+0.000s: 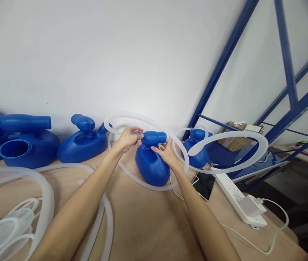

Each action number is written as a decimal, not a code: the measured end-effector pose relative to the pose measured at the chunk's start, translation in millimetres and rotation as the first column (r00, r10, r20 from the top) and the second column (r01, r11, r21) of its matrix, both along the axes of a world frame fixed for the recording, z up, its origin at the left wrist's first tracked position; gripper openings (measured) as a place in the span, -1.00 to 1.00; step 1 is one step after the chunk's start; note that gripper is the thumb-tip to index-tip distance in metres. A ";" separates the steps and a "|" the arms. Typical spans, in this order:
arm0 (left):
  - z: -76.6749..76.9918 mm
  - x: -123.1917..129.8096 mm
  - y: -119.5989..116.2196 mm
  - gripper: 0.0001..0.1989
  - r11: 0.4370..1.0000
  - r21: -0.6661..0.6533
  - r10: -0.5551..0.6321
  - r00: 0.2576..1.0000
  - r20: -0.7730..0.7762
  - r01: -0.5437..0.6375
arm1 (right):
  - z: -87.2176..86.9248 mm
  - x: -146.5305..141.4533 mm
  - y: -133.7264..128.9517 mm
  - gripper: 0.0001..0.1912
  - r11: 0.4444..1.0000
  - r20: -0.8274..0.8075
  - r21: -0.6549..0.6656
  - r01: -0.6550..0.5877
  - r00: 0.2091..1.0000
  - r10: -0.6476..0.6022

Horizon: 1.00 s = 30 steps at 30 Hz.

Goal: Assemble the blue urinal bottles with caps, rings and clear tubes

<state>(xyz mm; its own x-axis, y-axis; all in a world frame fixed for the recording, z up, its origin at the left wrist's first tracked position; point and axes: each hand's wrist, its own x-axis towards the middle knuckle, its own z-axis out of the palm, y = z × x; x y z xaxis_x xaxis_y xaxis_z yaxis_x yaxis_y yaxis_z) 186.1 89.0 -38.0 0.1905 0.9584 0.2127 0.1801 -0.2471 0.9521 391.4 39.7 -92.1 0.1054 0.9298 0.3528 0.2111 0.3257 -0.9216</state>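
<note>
A blue plastic urinal bottle (152, 171) stands on the table in front of me, with a blue funnel-shaped head (155, 137) lying across its top. My left hand (130, 138) is closed in a pinch around the narrow left end of this head. With its thumb on the bottle's upper part, my right hand (167, 150) grips the bottle from the right; its fingertips rise beside the head's wide end and are partly hidden. A translucent white hose (136, 178) loops around the bottle, and where its end meets the head is hidden by my left fingers.
More blue urinal bottles stand left (84, 148) and right (199, 159). Loose hose (46, 192) and bagged tubing (12, 226) lie at left. A phone (205, 185) and a white power strip (232, 192) are at right, near a blue metal frame (224, 58).
</note>
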 end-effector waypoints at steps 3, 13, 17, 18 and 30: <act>-2.1 -1.4 2.1 -0.74 1.000 -0.018 -0.012 0.996 0.088 0.014 | -1.3 -5.2 0.2 0.16 0.999 -0.066 -0.008 -0.038 0.997 0.038; -1.6 -11.6 0.4 -0.50 0.995 0.064 -0.082 0.990 0.114 0.075 | 0.2 -3.9 -2.4 0.00 0.998 -0.034 -0.056 0.003 0.999 -0.004; -5.5 -9.8 7.0 -0.72 0.997 0.067 -0.033 0.995 0.093 0.027 | 3.2 -5.9 -6.1 0.05 0.997 0.010 -0.075 0.027 1.000 -0.026; -7.2 -8.1 8.4 -0.74 0.997 0.078 -0.022 0.996 0.082 0.015 | 3.6 -6.3 -6.5 0.06 0.997 0.009 -0.079 0.024 1.000 -0.023; -17.4 0.6 1.8 -0.74 0.928 0.320 0.234 0.967 -0.104 -0.190 | 3.1 -6.1 -7.1 0.04 0.992 -0.013 -0.129 0.013 1.000 -0.015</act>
